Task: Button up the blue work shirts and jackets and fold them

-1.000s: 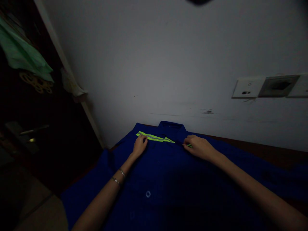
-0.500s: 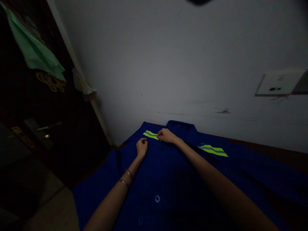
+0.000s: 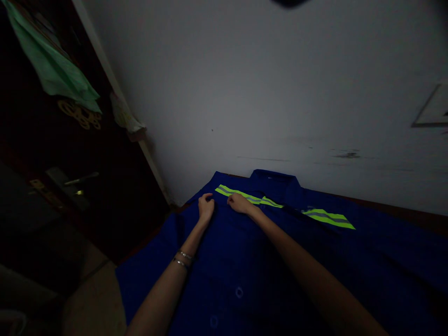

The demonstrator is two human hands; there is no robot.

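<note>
A dark blue work jacket (image 3: 217, 261) lies spread out in front of me, its collar (image 3: 276, 177) towards the wall. Yellow-green reflective strips cross its chest, a left strip (image 3: 238, 192) and a right strip (image 3: 329, 218). My left hand (image 3: 206, 207) is over the jacket just below the outer end of the left strip, thumb and forefinger slightly apart, nothing visible between them. Close beside it, my right hand (image 3: 240, 204) lies at the lower edge of the same strip, fingers curled together. Whether cloth is pinched in them is too dark to tell.
A pale wall (image 3: 224, 93) rises directly behind the jacket, with a socket plate (image 3: 434, 109) at the right. To the left is a dark door (image 3: 115, 196) with a metal handle (image 3: 82, 178) and a hanging green cloth (image 3: 52, 65). Floor tiles (image 3: 94, 298) show below.
My right hand has come off the left strip to just below it, uncovering more of the strip. The left thumb and forefinger have parted a little. The view has turned left.
</note>
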